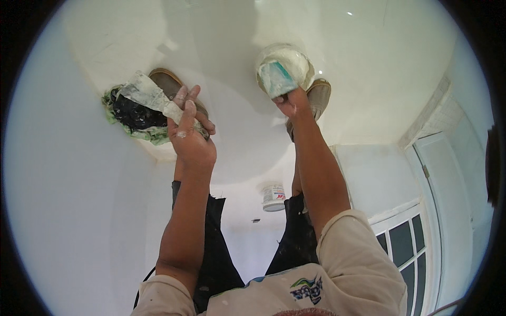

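My left hand [191, 136] is closed around the handle of a putty knife [141, 90]. White compound coats its broad blade, and some fingers stretch along the tool. My right hand [291, 104] grips a teal plastic spreader [278, 80], its face largely smeared with white. The spreader is over the mouth of a round bucket [312, 71], which holds white compound [290, 55]. Whether the spreader touches the compound, I cannot tell. Beneath the putty knife lies a crumpled black and green plastic bag [138, 113].
My shoes [319, 96] stand beside the bucket and the bag. A white tub [273, 197] sits on the floor beyond my legs. At the right are a pale door [448, 184] and a window frame [387, 229] with dark panes. A pale wall [68, 184] borders the left side.
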Motion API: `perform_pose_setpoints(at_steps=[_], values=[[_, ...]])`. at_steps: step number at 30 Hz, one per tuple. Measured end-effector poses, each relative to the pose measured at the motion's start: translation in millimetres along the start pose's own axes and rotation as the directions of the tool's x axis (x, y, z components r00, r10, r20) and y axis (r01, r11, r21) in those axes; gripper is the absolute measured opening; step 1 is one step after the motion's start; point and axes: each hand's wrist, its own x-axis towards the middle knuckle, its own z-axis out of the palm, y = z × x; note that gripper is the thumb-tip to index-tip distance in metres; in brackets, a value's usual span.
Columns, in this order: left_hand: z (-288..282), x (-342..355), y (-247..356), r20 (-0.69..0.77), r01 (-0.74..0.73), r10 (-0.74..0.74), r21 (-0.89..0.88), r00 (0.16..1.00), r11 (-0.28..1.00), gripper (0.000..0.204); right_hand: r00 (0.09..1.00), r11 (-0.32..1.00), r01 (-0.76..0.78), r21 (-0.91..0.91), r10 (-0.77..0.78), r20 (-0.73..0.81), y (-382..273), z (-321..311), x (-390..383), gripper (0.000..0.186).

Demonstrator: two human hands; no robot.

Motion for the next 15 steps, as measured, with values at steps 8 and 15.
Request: perform_pose_setpoints(at_steps=[8,15], values=[[3,1,-10,-0.136,0.277,-0.331,-0.310,0.934,0.909,0.040,0.894,0.941,0.131,-0.312,0.025,0.448,-69,105,-45,0.042],[14,-32,-16,0.430,0.123,-0.579,0.720,0.693,0.683,0.030,0.694,-0.077,0.720,-0.690,0.098,0.713,-59,331,-33,0.041]])
